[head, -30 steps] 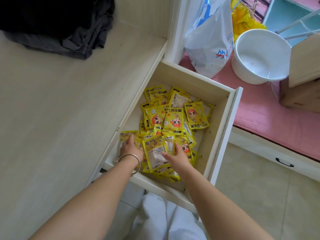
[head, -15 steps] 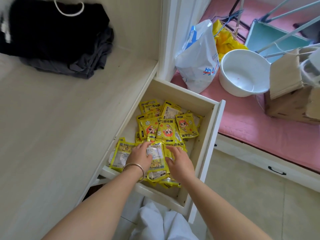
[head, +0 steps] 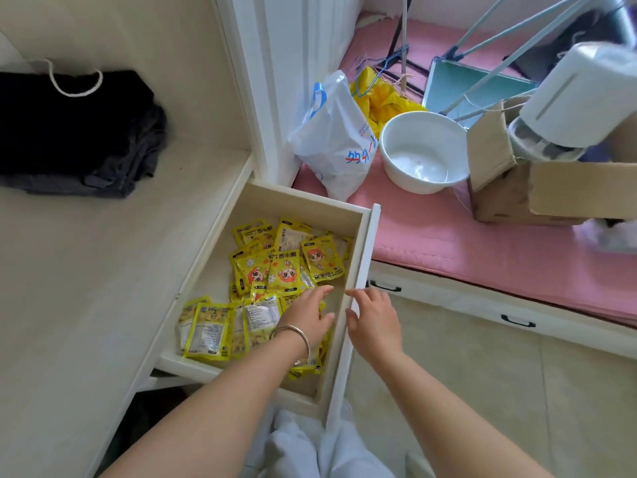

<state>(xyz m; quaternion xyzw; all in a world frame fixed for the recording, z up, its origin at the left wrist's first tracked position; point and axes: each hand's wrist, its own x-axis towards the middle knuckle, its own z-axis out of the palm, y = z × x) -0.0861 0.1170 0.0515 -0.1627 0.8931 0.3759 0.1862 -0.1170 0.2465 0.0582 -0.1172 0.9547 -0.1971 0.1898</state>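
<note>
From my station I had both hands down at the open pale wooden drawer [head: 303, 208], which stood pulled out to the right from under the cream shelf top [head: 86, 270]. The glossy yellow sachets with the orange cartoon face [head: 286, 270] lay heaped inside it, spread from the near left corner to the far wall.

My left hand [head: 306, 319], with the silver bangle [head: 293, 331] at its wrist, was inside the drawer, fingers straight and gripping nothing, lying over the sachets towards the right side. My right hand [head: 374, 315] was just beside it but outside, fingers loosely bent, tips at the top edge of the drawer's white front panel [head: 365, 263]. As far as I could tell it was not closed round the edge.

What mattered was that panel. Its long axis ran away from me, near to far, and the drawer would slide leftwards. The right hand was nearer, so I judged it should push, once the left hand lifted out of the drawer.
</note>
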